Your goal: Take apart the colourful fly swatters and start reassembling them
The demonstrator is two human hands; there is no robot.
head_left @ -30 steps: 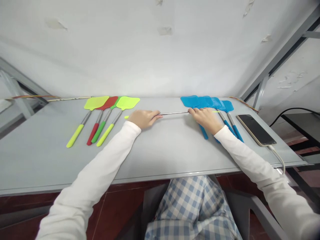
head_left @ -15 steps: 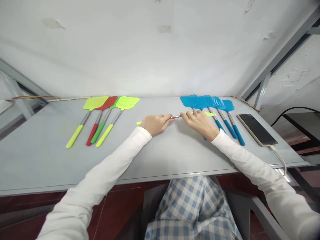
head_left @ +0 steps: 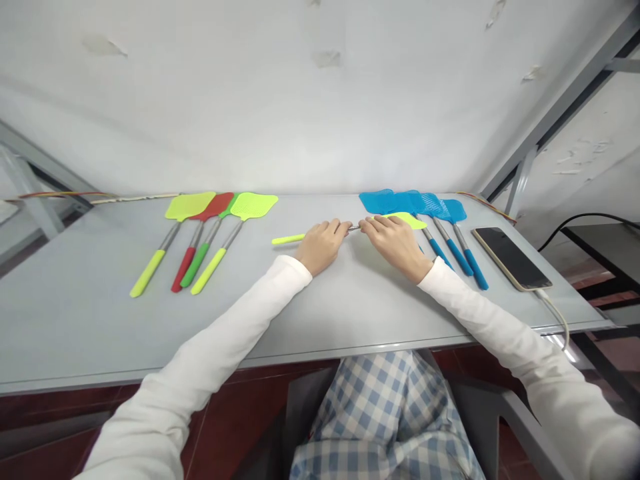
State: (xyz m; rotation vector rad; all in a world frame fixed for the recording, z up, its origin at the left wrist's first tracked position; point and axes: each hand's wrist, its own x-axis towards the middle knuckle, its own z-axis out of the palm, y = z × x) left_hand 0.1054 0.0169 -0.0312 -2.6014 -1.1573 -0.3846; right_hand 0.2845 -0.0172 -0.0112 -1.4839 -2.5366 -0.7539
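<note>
Your left hand [head_left: 323,247] and right hand [head_left: 394,244] both grip the yellow swatter [head_left: 289,239] at mid-frame — likely light, its metal shaft [head_left: 355,228] stiff but slick, its head [head_left: 414,221] bendy — best held along the shaft.

Swatters, left group: 2 yellow swatters [head_left: 190,206], 1 red swatter [head_left: 216,205], 1 green swatter [head_left: 196,265], so 4. Right group: 4 blue swatters [head_left: 379,201]. Middle: 1 held yellow swatter [head_left: 409,220]. Total 9, yellow 3. Hands: 1 left hand [head_left: 324,245], 1 right hand [head_left: 395,245]. Also 1 phone [head_left: 513,259], 1 white cable [head_left: 556,310], 1 counter [head_left: 325,320].
</note>
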